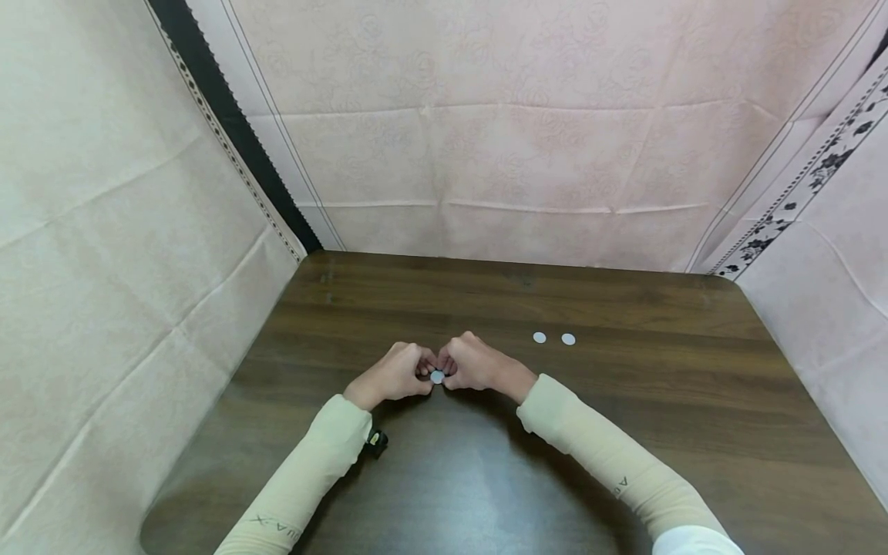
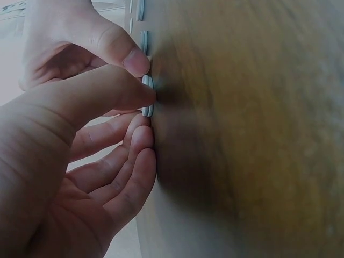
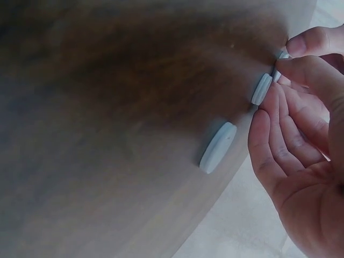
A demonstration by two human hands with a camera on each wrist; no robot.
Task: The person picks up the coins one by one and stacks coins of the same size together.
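A small white round disc [image 1: 437, 377] lies low at the table surface, between both hands. From its left side my left hand [image 1: 395, 374] holds it, thumb at the near edge and fingers curled behind. My right hand [image 1: 477, 362] grips the same disc from the right, the two thumb tips close together. Seen edge-on in the left wrist view, the disc [image 2: 148, 111] has a groove around its rim and is partly covered by the left thumb [image 2: 137, 91]. The right wrist view shows only a sliver of it behind the right thumb [image 3: 306, 70].
Two more white discs, a left one [image 1: 539, 338] and a right one [image 1: 568, 339], lie side by side farther back to the right. The dark wooden table [image 1: 659, 416] is bordered by pale patterned cloth [image 1: 520, 169] at the back and sides.
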